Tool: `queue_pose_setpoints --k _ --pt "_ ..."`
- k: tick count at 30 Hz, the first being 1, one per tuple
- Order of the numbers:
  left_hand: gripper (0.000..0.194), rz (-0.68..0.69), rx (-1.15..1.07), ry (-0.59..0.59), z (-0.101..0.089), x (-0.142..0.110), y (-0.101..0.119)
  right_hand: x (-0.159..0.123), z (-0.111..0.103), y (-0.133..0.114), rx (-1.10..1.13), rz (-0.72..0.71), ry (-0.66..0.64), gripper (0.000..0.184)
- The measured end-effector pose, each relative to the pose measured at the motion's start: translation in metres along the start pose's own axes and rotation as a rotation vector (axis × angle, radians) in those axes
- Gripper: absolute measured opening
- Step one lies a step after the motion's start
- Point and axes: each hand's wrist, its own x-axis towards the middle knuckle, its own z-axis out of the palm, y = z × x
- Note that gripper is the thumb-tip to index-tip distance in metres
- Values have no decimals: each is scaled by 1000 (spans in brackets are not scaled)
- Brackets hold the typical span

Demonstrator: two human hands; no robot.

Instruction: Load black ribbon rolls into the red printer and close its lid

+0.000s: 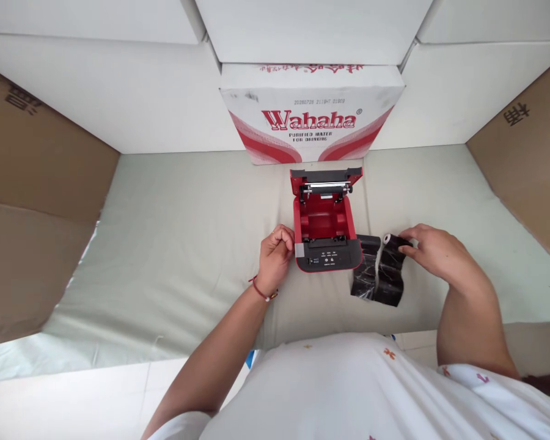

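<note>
A small red and black label printer (327, 260) sits on the cloth with its lid (326, 177) raised. The red compartment inside shows no roll. Against the printer's left edge, my left hand (275, 258) is closed with its fingers curled; whether anything is in them is hidden. To the right, my right hand (433, 250) pinches the end of a black roll with white vein-like lines (390, 269) between thumb and fingers. This roll has a white core and an unrolled length hanging toward me. A similar black strip (365, 269) lies between it and the printer.
A white and red Wahaha water carton (311, 116) stands right behind the printer. White boxes (165, 91) form a wall at the back. Brown cardboard (41, 201) borders the left, and another brown panel (527, 146) the right. Pale green cloth (187, 244) covers the surface.
</note>
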Motion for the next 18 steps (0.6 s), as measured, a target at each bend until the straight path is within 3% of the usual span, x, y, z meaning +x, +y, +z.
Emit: queue_pose_setpoints --k 3,5,8,10,12,14,16,18 --pt "21 -6 4 6 0 -1 1 -2 1 -3 4 -29 -37 35" --pt "20 -7 11 7 -1 -1 0 -10 -10 -1 61 -103 -87 33" --pt "19 -5 21 4 -2 -3 -1 -32 -46 -1 293 -301 -137 36" --pt "19 -3 26 2 -2 -3 -1 -45 -73 -9 444 -399 -65 41" --pt "19 1 32 1 -2 -3 -2 -48 -93 -29 514 -451 31 43" --pt "19 9 44 -2 -2 -3 -3 -39 -100 -58 496 -489 94 41" --pt "19 23 67 -5 -2 -2 -5 -22 -94 -92 432 -515 164 35" --pt "20 54 105 -6 -2 -2 -5 -2 -82 -124 306 -442 225 32"
